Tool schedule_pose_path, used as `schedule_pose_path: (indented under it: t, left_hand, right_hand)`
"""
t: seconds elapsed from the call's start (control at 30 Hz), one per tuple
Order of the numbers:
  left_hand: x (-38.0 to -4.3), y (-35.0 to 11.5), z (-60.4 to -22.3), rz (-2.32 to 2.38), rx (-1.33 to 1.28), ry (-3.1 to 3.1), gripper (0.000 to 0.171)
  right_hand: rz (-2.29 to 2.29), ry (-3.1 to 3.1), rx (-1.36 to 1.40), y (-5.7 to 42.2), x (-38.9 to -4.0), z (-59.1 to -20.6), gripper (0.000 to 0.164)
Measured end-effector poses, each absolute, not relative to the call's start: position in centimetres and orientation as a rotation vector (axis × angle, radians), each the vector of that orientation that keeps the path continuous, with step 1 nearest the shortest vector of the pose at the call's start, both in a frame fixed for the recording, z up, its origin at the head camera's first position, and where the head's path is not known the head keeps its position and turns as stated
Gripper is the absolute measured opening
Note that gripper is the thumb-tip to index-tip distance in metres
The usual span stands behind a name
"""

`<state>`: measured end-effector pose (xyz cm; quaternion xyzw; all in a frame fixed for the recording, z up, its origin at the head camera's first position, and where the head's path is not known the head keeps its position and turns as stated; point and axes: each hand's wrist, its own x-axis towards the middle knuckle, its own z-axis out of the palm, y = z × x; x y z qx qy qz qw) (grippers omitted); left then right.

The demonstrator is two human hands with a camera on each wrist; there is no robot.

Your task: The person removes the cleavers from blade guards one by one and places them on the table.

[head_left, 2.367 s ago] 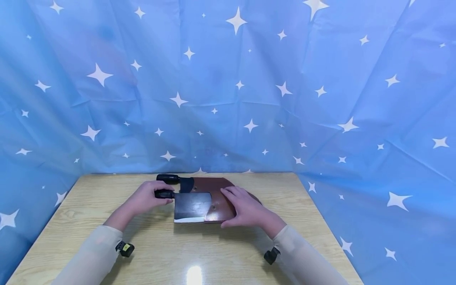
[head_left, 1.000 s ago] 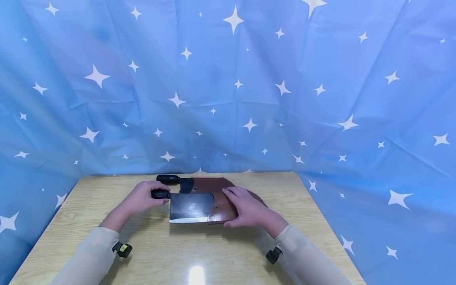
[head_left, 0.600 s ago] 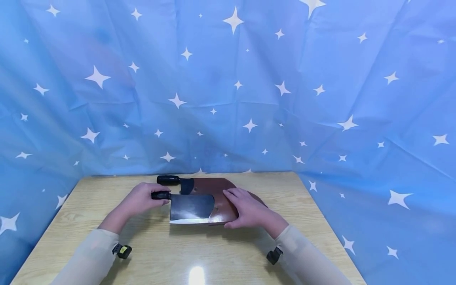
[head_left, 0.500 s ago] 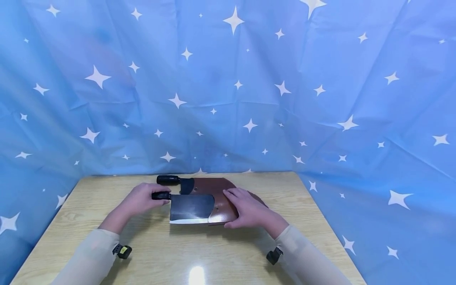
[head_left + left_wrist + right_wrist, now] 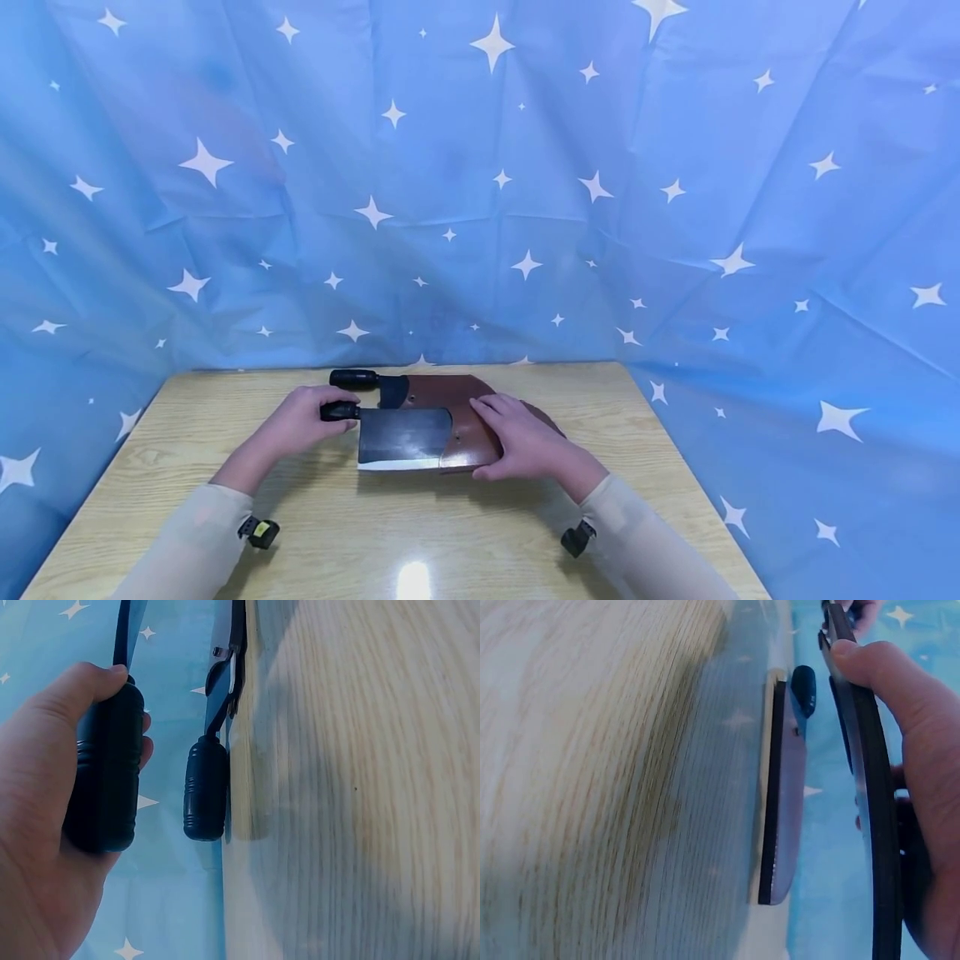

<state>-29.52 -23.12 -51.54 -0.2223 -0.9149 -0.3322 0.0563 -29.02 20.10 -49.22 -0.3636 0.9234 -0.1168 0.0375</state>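
Plainly, in the head view, the left hand [image 5: 296,421] wraps its fingers round the handle [image 5: 340,411] at the cleaver's [image 5: 403,435] nine o'clock end. At three o'clock the right hand [image 5: 525,442] grips the brown sheath [image 5: 467,452], which covers part of the blade. A second cleaver [image 5: 442,392] lies sheathed towards twelve o'clock, partly hidden. The held one is probably heavy, stiff and front-loaded, its smooth steel slippery: handle and sheath are the safe holds, the bright six o'clock edge is not.

From the left wrist, the thumb rests by the handle's collar; the blade is cut off at twelve o'clock.

From the right wrist, the held pair hangs above the bench [image 5: 615,787]. The thumb presses the sheath's edge; the other fingers are mostly hidden, and the sheath runs off at six o'clock.
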Motion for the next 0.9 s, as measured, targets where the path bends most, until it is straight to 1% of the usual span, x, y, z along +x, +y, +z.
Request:
schedule_pose_path:
  t: [0.23, 0.9]
  left_hand:
    - [-29.4, -23.3, -51.6, -1.02, -0.644, -2.764, 0.037]
    - [-28.8, -23.3, -51.5, -0.959, -0.668, -2.706, 0.034]
  right_hand:
    - [-0.365, 2.848, -1.107, 20.5, -29.1, -49.3, 0.119]
    - [-0.35, 2.889, -1.123, 21.4, -28.7, -48.9, 0.118]
